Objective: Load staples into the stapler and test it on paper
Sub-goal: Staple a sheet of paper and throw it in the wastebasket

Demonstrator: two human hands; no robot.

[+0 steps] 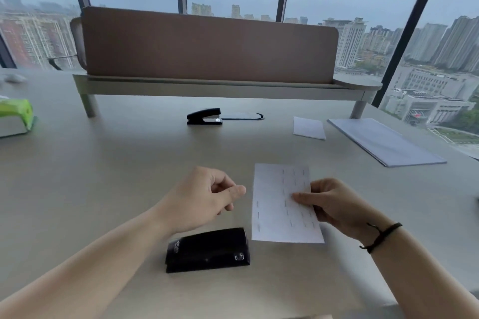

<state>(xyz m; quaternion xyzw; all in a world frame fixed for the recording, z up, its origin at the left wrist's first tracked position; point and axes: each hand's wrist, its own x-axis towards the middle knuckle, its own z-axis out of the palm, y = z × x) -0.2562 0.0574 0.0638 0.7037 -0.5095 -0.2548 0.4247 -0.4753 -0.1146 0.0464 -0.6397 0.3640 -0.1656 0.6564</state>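
Observation:
A black stapler (207,250) lies closed on the desk close to me, just below my left wrist. My right hand (334,206) pinches a white sheet of paper (274,204) by its right edge and holds it above the desk; several staples dot the sheet in columns. My left hand (204,197) hovers left of the paper with its fingers curled and nothing in it. A second black stapler (204,116) sits further back near the desk's middle.
A brown divider panel on a raised shelf (207,85) crosses the back of the desk. A small white paper (308,127) and a stack of sheets (383,141) lie at the right. A green and white box (15,118) stands at the left edge.

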